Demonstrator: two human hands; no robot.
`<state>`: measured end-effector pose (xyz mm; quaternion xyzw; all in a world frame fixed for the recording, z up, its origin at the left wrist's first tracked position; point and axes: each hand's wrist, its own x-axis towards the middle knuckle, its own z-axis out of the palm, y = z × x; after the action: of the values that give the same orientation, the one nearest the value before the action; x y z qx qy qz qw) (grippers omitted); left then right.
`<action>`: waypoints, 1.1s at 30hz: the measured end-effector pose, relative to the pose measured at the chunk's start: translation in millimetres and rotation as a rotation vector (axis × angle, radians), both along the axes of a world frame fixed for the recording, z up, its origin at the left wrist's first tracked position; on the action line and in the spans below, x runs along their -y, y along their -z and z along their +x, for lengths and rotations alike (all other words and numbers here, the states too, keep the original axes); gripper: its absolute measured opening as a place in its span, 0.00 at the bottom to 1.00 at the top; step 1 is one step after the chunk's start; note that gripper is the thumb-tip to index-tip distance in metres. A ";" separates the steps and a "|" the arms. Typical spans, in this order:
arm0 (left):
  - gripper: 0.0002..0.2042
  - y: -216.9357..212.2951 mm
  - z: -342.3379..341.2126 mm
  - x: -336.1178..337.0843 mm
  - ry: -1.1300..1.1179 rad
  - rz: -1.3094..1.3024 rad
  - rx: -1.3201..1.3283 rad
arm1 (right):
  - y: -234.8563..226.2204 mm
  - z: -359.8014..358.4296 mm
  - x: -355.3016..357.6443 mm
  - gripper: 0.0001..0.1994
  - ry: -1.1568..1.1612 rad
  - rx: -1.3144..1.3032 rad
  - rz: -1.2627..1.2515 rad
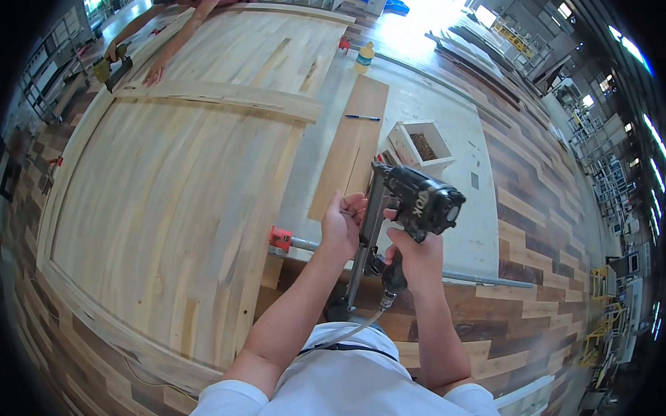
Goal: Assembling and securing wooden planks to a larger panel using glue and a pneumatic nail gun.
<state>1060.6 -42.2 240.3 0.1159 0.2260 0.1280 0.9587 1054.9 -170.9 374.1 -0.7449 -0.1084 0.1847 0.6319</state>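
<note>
Fingers (350, 206) of the left hand (341, 227) curl shut around the long metal magazine (368, 224) of a black pneumatic nail gun (415, 200); the right hand (418, 256) is closed tight on the gun's grip, the tool held in mid-air before the chest, above the near edge of the work. An air hose (351, 330) leaves the base of the grip and runs down toward the body. The step in hand appears to be the loading or checking of the magazine, not firing, since the nose rests on no wood; the next move would call for a firm seating of the magazine, muzzle kept clear of both hands. Below the gun lies a bar clamp (282, 240) with a red head. Beyond it lie a narrow board (353, 146) with a blue pen (362, 118), a small white box (425, 145) of fasteners, and, to the left, a large panel (172, 180) of jointed planks. At the panel's far end another person's hand (156, 73) presses flat on the wood.
</note>
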 end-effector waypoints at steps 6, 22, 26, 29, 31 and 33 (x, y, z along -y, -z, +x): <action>0.16 47.8 -2.0 -14.8 0.053 -0.019 -0.215 | 14.6 9.5 40.5 0.19 0.205 -0.090 0.248; 0.14 160.3 86.8 -15.6 0.306 0.471 -0.647 | 86.8 17.0 165.1 0.18 0.705 -0.382 0.516; 0.24 139.9 107.9 -7.8 0.304 0.621 -0.613 | 98.6 31.9 173.6 0.20 0.711 -0.477 0.640; 0.27 112.2 102.4 13.5 0.588 1.255 -0.565 | 117.5 43.3 176.9 0.21 0.670 -0.562 0.781; 0.24 95.0 82.7 20.9 0.765 1.129 -0.365 | 134.3 53.2 169.3 0.23 0.573 -0.674 0.877; 0.22 57.3 67.6 35.5 0.923 1.034 -0.276 | 146.4 63.7 157.8 0.24 0.500 -0.740 0.917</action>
<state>1128.2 -77.8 182.9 0.6557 0.1837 -0.2163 0.6997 1118.5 -328.7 227.7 -0.2888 0.2259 0.2114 0.9060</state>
